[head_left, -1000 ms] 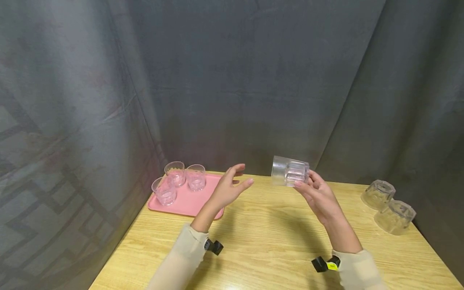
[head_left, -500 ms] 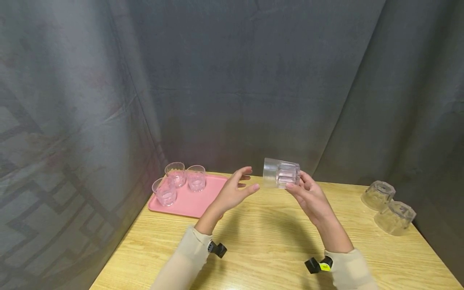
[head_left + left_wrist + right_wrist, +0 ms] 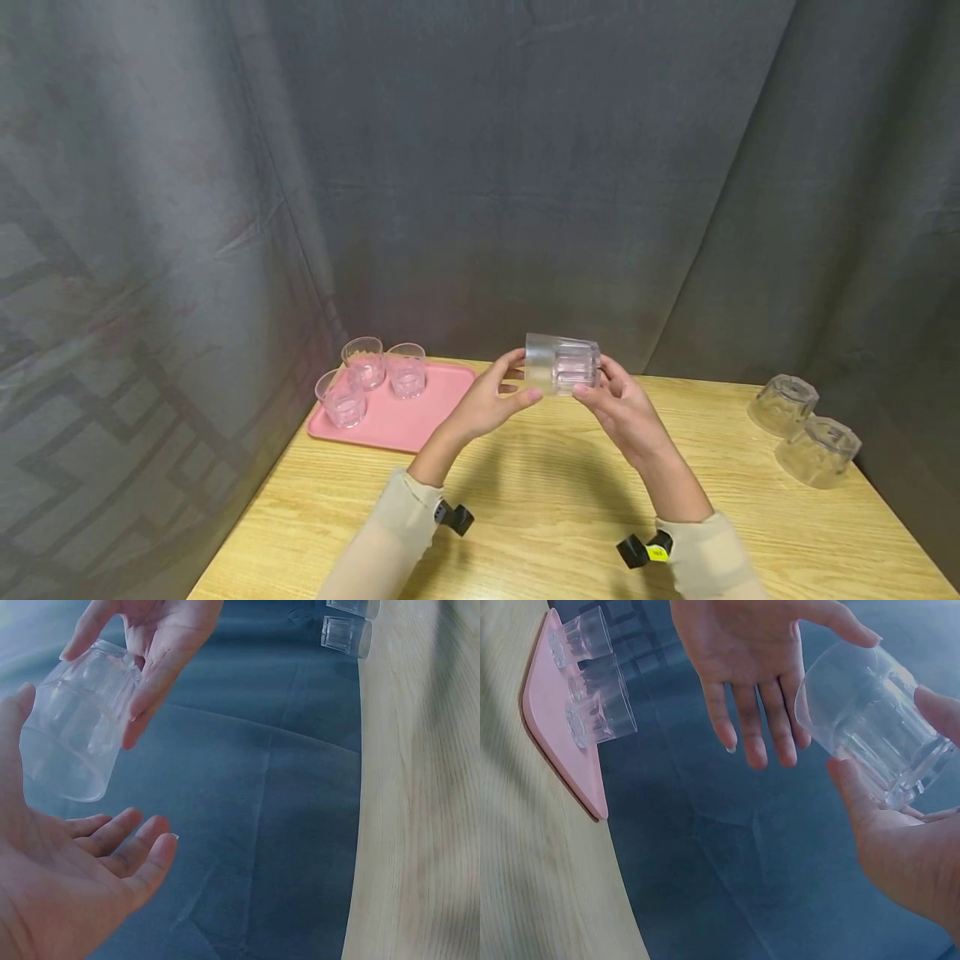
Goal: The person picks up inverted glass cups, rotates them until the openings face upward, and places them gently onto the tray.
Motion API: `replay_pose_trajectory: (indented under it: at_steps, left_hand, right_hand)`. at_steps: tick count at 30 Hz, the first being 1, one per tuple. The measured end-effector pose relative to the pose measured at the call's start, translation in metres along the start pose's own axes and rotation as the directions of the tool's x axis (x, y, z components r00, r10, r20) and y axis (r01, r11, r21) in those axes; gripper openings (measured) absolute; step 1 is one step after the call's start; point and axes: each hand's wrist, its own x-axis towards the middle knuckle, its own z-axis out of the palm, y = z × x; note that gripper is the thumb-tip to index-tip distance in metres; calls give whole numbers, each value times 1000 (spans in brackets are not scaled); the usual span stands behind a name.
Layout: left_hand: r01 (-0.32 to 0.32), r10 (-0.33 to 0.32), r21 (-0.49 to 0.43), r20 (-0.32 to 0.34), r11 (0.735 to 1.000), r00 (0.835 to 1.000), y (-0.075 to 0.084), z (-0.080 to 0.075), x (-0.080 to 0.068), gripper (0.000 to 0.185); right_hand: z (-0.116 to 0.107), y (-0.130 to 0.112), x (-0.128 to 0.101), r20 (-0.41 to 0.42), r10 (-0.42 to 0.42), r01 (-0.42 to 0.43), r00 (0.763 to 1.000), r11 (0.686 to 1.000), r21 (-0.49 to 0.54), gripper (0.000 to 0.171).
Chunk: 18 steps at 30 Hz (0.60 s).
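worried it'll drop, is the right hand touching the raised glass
Touching: the left wrist view shows the right hand holding the raised glass near its base, thumb and fingers on opposite sides.

Dark grey curtain (image 3: 487, 183) fills the upper frame; geometric pattern (image 3: 67, 417) at lower left. Light wood-grain table (image 3: 543, 517) occupies the lower centre and lower right.
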Motion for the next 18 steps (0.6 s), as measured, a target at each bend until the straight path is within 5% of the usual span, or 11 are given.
replay_pose_trajectory:
  at_steps: [13, 18]
  left_hand:
    - [59, -58, -79, 7, 995, 998, 5, 3, -1, 84]
    - [66, -64, -224, 15, 972, 998, 8, 3, 0, 78]
  right_hand:
    - [8, 6, 3, 30, 19, -19, 999, 1000, 17, 66]
    - [9, 8, 4, 34, 23, -24, 999, 1000, 13, 66]
